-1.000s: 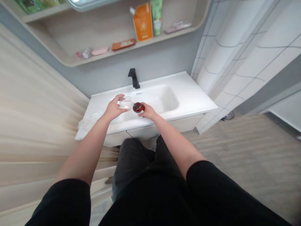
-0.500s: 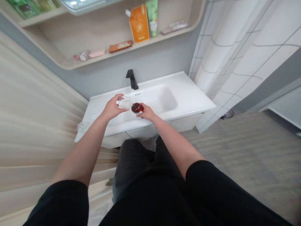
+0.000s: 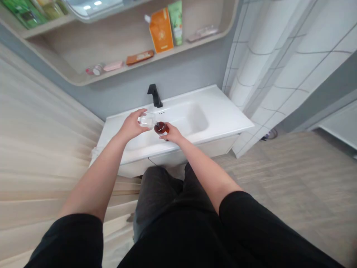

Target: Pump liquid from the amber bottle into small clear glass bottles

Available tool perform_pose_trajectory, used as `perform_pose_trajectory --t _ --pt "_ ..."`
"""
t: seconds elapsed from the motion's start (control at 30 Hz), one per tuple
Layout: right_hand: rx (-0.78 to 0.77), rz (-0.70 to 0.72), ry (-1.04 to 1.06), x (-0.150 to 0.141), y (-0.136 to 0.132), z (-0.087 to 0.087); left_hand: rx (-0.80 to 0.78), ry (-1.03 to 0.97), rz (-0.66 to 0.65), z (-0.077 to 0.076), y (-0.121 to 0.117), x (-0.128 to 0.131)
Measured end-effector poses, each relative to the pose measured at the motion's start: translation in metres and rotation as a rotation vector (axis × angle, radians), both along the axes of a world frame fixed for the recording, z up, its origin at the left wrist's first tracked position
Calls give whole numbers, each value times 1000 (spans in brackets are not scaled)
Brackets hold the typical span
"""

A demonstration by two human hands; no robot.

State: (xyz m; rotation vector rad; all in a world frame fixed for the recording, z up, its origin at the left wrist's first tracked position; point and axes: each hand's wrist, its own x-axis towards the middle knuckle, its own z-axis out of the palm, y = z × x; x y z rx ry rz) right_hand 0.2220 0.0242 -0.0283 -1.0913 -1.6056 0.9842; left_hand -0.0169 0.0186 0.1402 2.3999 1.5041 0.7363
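Observation:
My left hand (image 3: 131,125) grips a small clear glass or plastic cup (image 3: 147,120) by its side, above the white basin. My right hand (image 3: 173,134) holds a dark red-brown bottle (image 3: 161,128) on its side, with the narrow end pointing at the cup. The bottle's tip sits right by the cup's edge, and I cannot tell whether they touch. Neither the cup's contents nor any pouring liquid can be made out. Both hands are over the white vanity sink (image 3: 192,119).
A black faucet (image 3: 154,95) stands behind the basin. Above it, a wall shelf (image 3: 111,76) holds an orange pouch (image 3: 161,30), a green tube (image 3: 175,22) and small items. White tile (image 3: 279,74) lines the right wall. A white cloth (image 3: 94,153) lies at the counter's left end.
The shelf, faucet and sink have shifted left in view as my head turned. Both hands stay close to the same place, and the bottle's tip now sits nearer the cup.

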Motion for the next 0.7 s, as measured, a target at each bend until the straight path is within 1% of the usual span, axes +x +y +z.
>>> perform_pose_trajectory --t 0.2,0.7 --pt "13 1 30 1 -1 1 19 45 -12 7 0 4" --pt "5 -13 48 1 -4 3 56 261 -65 31 -1 18"
